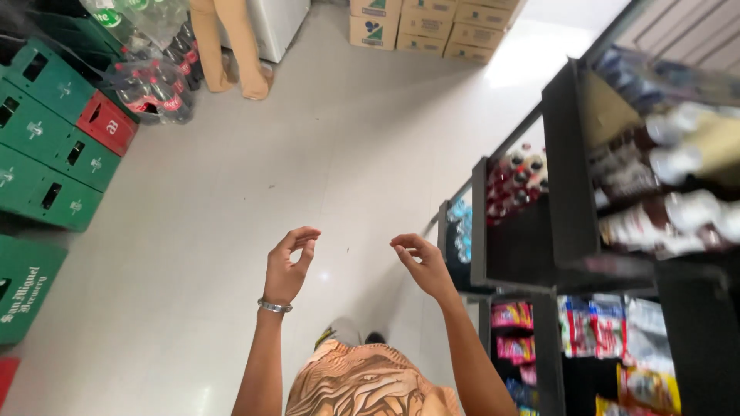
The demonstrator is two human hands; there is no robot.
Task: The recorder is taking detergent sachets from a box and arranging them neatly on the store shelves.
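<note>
Both hands hang empty over the pale floor (254,192) — the left hand (287,266) with fingers curled, thumb nearly meeting forefinger, the right hand (420,266) loosely open. The dark shelf rack (566,166) of bottles and snack packets (609,327) stands to the right, nearer the right hand, not touched. Its goods are blurred; green crates (46,146) lie well apart, left.

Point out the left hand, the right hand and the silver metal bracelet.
left hand (287,266), head view, on the palm.
right hand (422,266), head view, on the palm.
silver metal bracelet (274,306), head view, on the band at the left wrist.
</note>
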